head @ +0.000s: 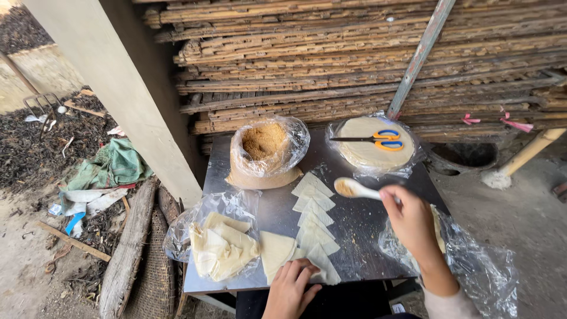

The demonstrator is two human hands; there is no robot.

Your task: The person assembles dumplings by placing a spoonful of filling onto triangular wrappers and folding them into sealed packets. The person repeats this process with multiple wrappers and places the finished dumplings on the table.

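From the head camera, the right hand [413, 221] pinches the handle of a white spoon [356, 189] carrying brown filling, held over the metal counter [354, 227]. The left hand [290, 289] lies flat and open, fingers pressing a cut wrapper piece [277, 251] at the counter's near edge. A row of triangular wrappers [313, 210] runs up the middle. Behind stand a bag of brown filling [266, 147] and scissors [381, 140] on round wrappers [369, 147]; folded pieces [221, 251] lie in plastic at the left.
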